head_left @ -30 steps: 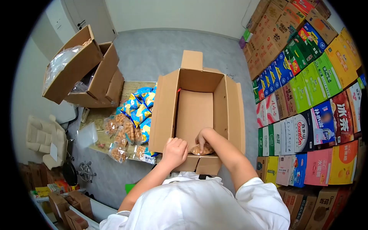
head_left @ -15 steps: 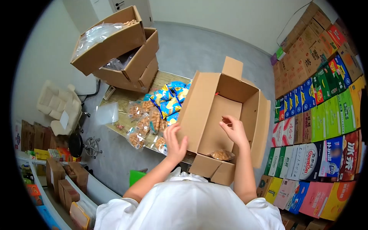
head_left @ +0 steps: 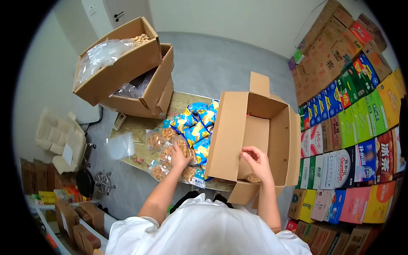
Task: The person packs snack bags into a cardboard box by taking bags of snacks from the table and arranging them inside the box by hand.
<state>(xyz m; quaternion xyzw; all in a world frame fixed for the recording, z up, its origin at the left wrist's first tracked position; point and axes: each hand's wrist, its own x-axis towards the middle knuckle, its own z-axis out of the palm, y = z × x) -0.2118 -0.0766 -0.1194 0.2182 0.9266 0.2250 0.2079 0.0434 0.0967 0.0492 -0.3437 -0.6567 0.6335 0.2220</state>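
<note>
My left hand (head_left: 180, 159) is on a clear bag of peanuts (head_left: 183, 146) on the table, its fingers apart and touching the bag. More bags of peanuts (head_left: 159, 171) lie around it. Blue and yellow snack bags (head_left: 196, 134) are piled just beyond, beside the cardboard box (head_left: 227, 138). Over the box's opening hangs my right hand (head_left: 259, 163), its fingers loosely curled with nothing visible in them. One bag of peanuts (head_left: 252, 178) sits inside the box at the near end, partly hidden by my right hand and wrist.
At the table's far left, an open carton (head_left: 117, 63) of peanuts and plastic film rests tilted on other cartons. Clear plastic bags (head_left: 121, 145) lie on the table's left corner. A cream office chair (head_left: 61, 136) stands at left; stacked product boxes (head_left: 340, 170) line the right side.
My left hand has moved left from the box flap onto the peanut bags. My right hand stays over the box, its fingers drawn closer together. The view has shifted slightly.
</note>
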